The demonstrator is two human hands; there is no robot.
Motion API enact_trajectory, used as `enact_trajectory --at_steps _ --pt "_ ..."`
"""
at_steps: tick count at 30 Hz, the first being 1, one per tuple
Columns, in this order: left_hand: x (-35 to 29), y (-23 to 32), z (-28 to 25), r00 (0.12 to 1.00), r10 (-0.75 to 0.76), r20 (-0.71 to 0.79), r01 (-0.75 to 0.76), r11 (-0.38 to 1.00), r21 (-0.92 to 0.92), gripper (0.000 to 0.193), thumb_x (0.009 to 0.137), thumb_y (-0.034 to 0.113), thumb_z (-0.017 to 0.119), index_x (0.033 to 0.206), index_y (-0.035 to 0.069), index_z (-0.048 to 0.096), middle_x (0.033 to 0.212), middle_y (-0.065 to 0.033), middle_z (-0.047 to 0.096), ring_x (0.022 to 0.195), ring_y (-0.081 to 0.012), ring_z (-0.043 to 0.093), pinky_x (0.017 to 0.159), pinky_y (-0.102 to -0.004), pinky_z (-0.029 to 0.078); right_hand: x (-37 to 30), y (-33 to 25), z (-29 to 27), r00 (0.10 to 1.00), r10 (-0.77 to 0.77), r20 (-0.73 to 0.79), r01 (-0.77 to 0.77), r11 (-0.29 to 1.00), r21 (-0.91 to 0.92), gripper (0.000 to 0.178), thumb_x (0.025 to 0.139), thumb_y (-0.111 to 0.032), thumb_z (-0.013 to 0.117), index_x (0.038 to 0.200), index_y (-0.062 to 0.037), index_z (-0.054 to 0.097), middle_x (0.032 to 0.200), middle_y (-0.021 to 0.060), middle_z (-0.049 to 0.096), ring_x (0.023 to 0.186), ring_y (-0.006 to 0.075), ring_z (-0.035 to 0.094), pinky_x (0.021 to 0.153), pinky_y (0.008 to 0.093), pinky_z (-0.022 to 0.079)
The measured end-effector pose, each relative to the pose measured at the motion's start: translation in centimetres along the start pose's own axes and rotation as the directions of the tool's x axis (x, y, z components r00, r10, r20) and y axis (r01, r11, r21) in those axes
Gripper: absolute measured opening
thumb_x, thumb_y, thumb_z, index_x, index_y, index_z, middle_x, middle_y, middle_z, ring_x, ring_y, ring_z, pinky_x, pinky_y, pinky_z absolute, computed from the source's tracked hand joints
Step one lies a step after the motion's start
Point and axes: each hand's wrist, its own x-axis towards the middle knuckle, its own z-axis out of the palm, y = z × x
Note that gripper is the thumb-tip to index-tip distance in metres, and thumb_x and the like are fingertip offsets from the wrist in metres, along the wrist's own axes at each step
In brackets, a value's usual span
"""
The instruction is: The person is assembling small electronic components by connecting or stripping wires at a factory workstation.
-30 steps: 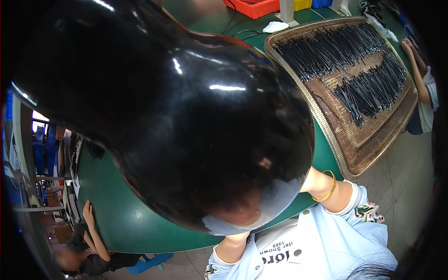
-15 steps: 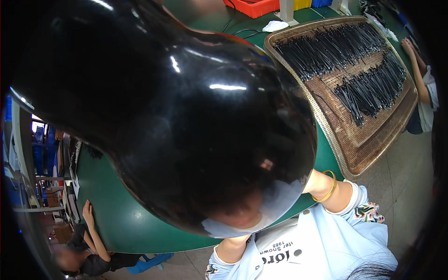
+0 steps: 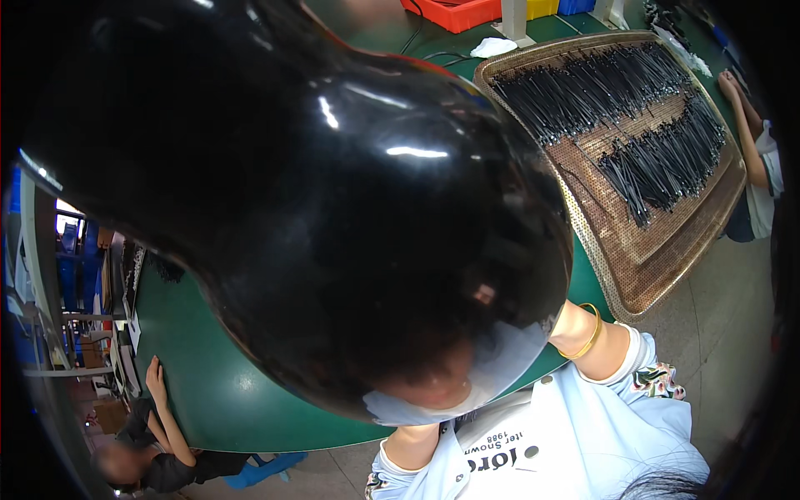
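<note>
A large, glossy black rounded hood point(image 3: 367, 225) fills the middle and upper left of the view, with bright lamp streaks mirrored on it. My left forearm point(image 3: 412, 447) goes in under its lower edge, and that hand is fully hidden. On the right, my wrist with a gold bangle point(image 3: 592, 337) shows beside the hood's rim. The fingers of my right hand are covered too, so what either hand holds or touches cannot be made out. Green tabletop point(image 3: 196, 375) appears around the hood.
Right of the hood, a brown perforated tray point(image 3: 667, 250) holds two rows of thin black cable-like pieces point(image 3: 667, 158). A red bin point(image 3: 454, 12) and a white crumpled piece point(image 3: 493, 47) are at the back. Co-workers' arms point(image 3: 162, 400) show at both table sides.
The black hood appears shifted slightly to the right in the view. My forearms keep nearly the same place; the tray has barely shifted.
</note>
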Motion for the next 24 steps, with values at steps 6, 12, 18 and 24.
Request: enact_trajectory --at_steps 6,12,18,24 --pt "0.2 -0.1 0.0 0.999 -0.040 0.007 0.040 0.998 -0.044 0.021 0.065 -0.008 0.051 0.086 -0.008 0.049 0.083 -0.0128 0.054 0.076 -0.0168 0.052 0.072 -0.0255 0.038 -0.2 -0.5 0.3 0.995 0.028 -0.094 -0.020 0.996 0.087 0.020 0.068 -0.007 0.059 0.086 0.0024 0.056 0.079 0.0075 0.058 0.074 0.0109 0.053 0.069 0.0226 0.042" --pt "0.2 -0.2 0.1 1.000 -0.006 -0.001 0.006 0.992 -0.123 0.020 0.065 -0.009 0.051 0.084 -0.007 0.049 0.079 -0.0114 0.053 0.072 -0.0150 0.051 0.070 -0.0235 0.039 -0.3 0.3 0.1 0.995 0.043 -0.089 -0.042 0.999 0.007 0.018 0.068 -0.006 0.059 0.084 0.0018 0.055 0.074 0.0059 0.056 0.070 0.0084 0.051 0.066 0.0210 0.041" --pt "0.3 -0.4 -0.1 0.999 0.045 -0.012 -0.045 0.997 -0.055 0.019 0.064 -0.009 0.053 0.083 -0.005 0.049 0.075 -0.0096 0.052 0.069 -0.0135 0.050 0.066 -0.0225 0.039 -0.3 -0.5 0.9 0.984 -0.050 -0.173 0.090 0.969 0.228 0.016 0.070 -0.007 0.057 0.085 -0.0010 0.055 0.068 0.0028 0.053 0.066 0.0061 0.050 0.061 0.0195 0.041" --pt "0.2 -0.2 0.5 0.999 0.037 0.000 -0.037 0.999 -0.024 0.018 0.065 -0.008 0.053 0.083 -0.006 0.051 0.078 -0.0103 0.053 0.071 -0.0134 0.051 0.066 -0.0227 0.039 -0.3 0.5 0.1 0.998 -0.047 -0.038 0.041 0.989 -0.142 0.015 0.070 -0.009 0.058 0.083 -0.0003 0.057 0.071 0.0034 0.055 0.067 0.0080 0.051 0.062 0.0204 0.040"
